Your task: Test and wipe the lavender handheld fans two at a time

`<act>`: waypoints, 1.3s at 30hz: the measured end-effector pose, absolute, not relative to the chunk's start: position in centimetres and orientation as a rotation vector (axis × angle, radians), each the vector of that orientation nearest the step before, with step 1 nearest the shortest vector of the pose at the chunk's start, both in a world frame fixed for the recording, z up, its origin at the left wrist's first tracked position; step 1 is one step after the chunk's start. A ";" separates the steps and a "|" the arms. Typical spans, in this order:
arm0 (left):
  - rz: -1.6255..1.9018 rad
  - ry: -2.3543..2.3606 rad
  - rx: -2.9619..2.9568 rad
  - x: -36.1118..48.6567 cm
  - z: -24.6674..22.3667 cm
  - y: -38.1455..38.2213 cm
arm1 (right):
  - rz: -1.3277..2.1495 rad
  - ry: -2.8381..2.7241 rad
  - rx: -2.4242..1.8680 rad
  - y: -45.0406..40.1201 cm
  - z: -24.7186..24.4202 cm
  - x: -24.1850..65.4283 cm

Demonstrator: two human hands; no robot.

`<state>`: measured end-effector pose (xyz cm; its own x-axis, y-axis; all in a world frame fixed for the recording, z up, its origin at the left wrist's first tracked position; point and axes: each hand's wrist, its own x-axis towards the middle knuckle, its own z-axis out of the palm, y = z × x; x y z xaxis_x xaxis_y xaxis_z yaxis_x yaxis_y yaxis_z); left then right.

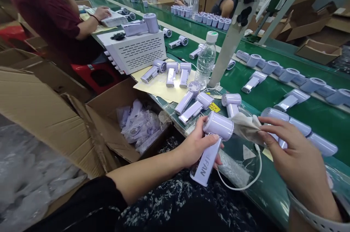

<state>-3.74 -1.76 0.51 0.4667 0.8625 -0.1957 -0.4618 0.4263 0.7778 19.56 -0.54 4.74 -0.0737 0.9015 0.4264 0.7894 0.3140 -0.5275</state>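
My left hand (195, 146) is wrapped round the neck of a lilac handheld fan (218, 124), whose handle points down and shows the letters "FAN". To its right, my right hand (296, 152) pinches a pale grey cloth (246, 126). The cloth's other end reaches the fan's round head; whether it presses on it I cannot tell. Just beyond the held fan another lilac fan (232, 104) stands on the bench, and two more lie to its left, one of them a fan (195, 107) on its side. A white cable (258, 173) loops below the cloth.
A clear bottle (205, 61) stands beside a slanted metal post (228, 39). A white vented box (142, 53) bears another fan. Several fans lie along the green belt (276, 86). At left, a cardboard box (109, 115) holds bagged fans. A co-worker's hand (101, 12) rests farther back.
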 end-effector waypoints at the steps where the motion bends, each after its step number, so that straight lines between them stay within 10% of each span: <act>1: 0.890 0.649 0.717 -3.3 0.7 -1.9 | 0.204 -1.845 -1.519 -1.6 5.4 19.4; 18: 0.881 0.885 1.169 -2.0 2.3 -4.1 | 1.014 -1.586 -1.257 -5.2 3.1 13.5; 39: 0.949 0.666 0.785 -5.3 1.9 -2.8 | 0.658 -1.367 -1.383 2.2 7.2 13.2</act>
